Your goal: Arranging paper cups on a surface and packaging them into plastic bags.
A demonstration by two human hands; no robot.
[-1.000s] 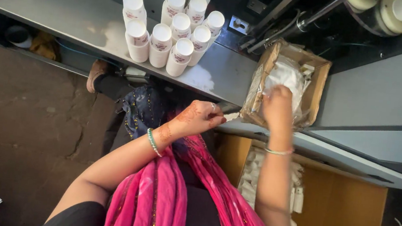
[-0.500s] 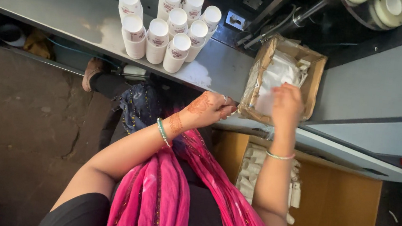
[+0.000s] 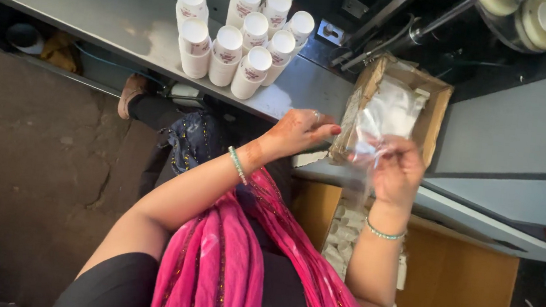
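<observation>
Person is standing at a grey tabletop with both hands up just in front of a small cardboard box that sits at the tabletop's edge. The right hand is closed around a clear plastic bag, pinching it near the top, and the bag hangs just outside the box's near end. The left hand is loosely curled with fingers stretched toward the bag, near it but I can't tell if it's actually touching. The box looks like it has more clear bags inside. Further left on the tabletop there's a cluster of about 9 white bottles with lids on, standing upright and well apart from the hands. So I'd say 1 bag is out and nothing's in it yet, bottles untouched.
</observation>
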